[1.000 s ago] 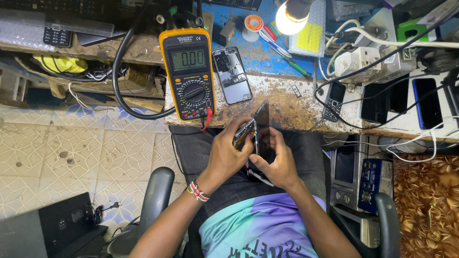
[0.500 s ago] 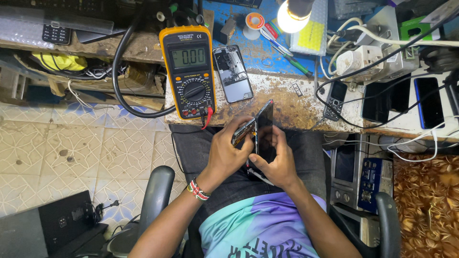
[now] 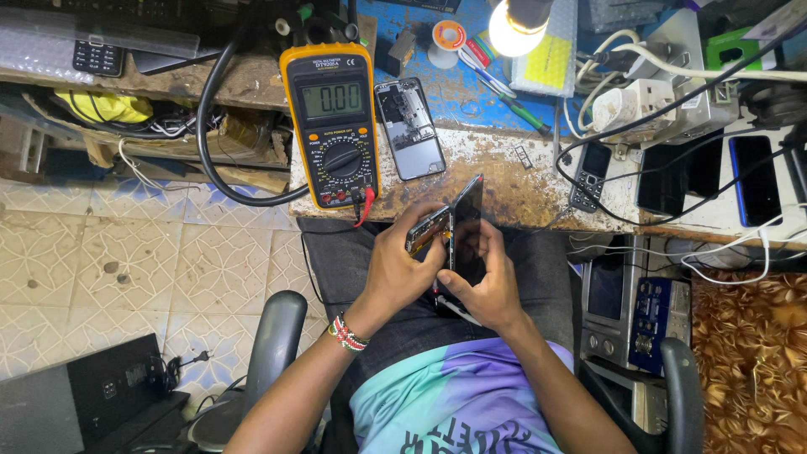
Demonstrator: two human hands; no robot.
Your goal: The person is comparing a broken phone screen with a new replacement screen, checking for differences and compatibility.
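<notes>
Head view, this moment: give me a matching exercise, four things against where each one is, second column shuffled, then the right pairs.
Things:
1. yellow multimeter
2. opened phone back
3. lit lamp
4. dark phone screen panel

Places:
A. at the top, over the blue part of the bench
B. between the left hand and right hand, above the lap
C. at the bench's left end, red lead plugged in at its foot
D. flat on the bench, just right of the meter

Pairs: 1-C, 2-D, 3-A, 4-B
</notes>
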